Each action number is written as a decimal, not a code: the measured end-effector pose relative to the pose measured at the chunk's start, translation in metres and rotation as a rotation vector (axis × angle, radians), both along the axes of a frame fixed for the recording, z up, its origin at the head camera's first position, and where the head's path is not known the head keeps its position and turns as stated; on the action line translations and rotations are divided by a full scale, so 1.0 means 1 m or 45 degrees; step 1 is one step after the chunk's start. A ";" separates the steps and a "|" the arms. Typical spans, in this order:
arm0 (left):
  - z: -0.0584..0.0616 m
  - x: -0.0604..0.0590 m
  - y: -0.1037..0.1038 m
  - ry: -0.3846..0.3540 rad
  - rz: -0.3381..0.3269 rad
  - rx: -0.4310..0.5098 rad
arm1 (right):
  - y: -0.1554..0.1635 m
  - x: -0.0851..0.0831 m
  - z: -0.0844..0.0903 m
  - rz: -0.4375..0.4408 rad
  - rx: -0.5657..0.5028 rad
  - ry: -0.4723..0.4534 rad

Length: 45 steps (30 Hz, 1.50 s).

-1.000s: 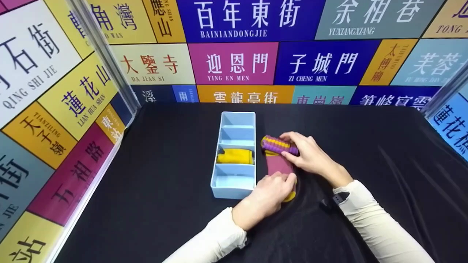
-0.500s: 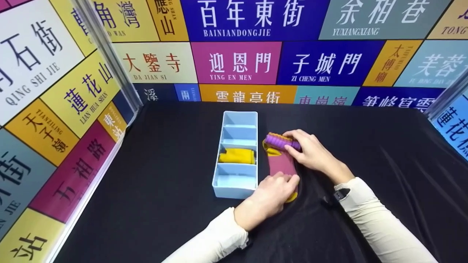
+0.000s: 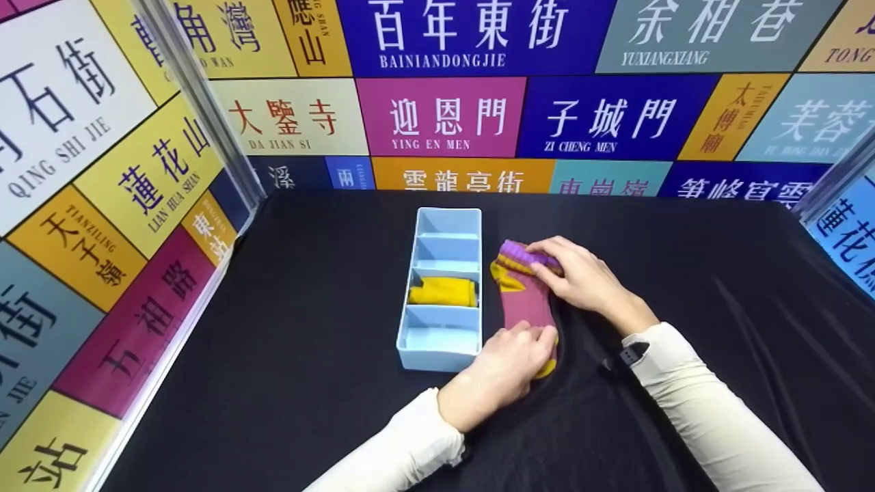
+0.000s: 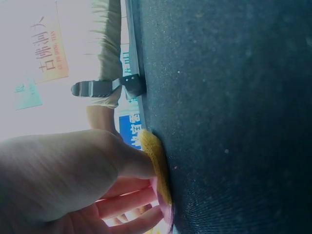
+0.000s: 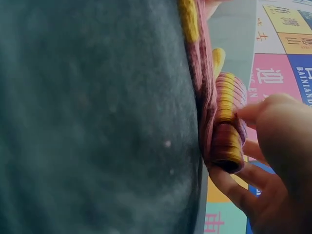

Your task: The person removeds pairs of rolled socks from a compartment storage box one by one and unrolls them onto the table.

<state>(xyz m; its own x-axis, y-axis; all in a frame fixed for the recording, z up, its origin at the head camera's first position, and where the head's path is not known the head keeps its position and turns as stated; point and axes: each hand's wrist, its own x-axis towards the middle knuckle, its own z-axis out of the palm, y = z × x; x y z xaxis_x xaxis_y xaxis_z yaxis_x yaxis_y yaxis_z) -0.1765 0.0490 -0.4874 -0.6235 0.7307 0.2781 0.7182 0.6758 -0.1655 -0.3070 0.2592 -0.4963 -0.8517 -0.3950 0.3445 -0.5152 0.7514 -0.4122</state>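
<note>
A pair of pink socks (image 3: 525,304) with yellow heel and toe lies on the black cloth, right of a pale blue divided box (image 3: 440,357). Their ribbed cuff, striped purple and yellow, is turned over into a thick roll (image 5: 227,119) in the right wrist view. My right hand (image 3: 584,277) holds this roll at the far end, thumb on the near side and fingers round its end. At the near end my left hand (image 3: 509,359), fingers curled, holds the socks down by the yellow toe (image 4: 155,158). That hand covers part of the foot.
A folded yellow sock bundle (image 3: 443,292) fills one compartment of the box; the other compartments show bare floors. Black cloth (image 3: 307,328) covers the table up to printed sign panels (image 3: 437,116) at the back and left side.
My right hand has moved slightly away with the cuff, which has turned so more purple faces up. More of the yellow heel and pink foot shows. The left hand stays at the toe.
</note>
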 end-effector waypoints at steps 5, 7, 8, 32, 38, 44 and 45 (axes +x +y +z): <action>-0.001 0.001 0.002 0.029 0.020 -0.039 | 0.002 -0.006 -0.001 -0.004 0.036 -0.075; -0.001 0.002 0.002 0.039 0.028 -0.051 | 0.003 -0.009 -0.002 -0.005 0.027 -0.086; -0.001 0.002 0.003 0.041 0.032 -0.055 | 0.003 -0.010 -0.002 -0.003 0.014 -0.088; -0.004 0.000 0.004 0.006 0.036 -0.009 | 0.013 -0.024 0.001 -0.118 -0.093 -0.128; -0.004 -0.001 0.003 0.011 0.015 0.011 | 0.016 -0.026 0.002 -0.192 -0.105 -0.102; -0.004 0.001 0.003 0.046 -0.017 0.039 | 0.017 -0.025 0.003 -0.219 0.016 -0.146; -0.004 0.001 0.003 0.050 -0.022 0.047 | 0.018 -0.025 0.003 -0.223 0.032 -0.160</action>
<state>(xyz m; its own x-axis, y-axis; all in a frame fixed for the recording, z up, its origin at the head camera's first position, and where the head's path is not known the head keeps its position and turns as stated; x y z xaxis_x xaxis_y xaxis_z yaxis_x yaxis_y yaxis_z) -0.1756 0.0522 -0.4915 -0.5989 0.7300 0.3293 0.7232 0.6696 -0.1691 -0.3322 0.2769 -0.4931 -0.9436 -0.2445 0.2232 -0.3218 0.8359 -0.4447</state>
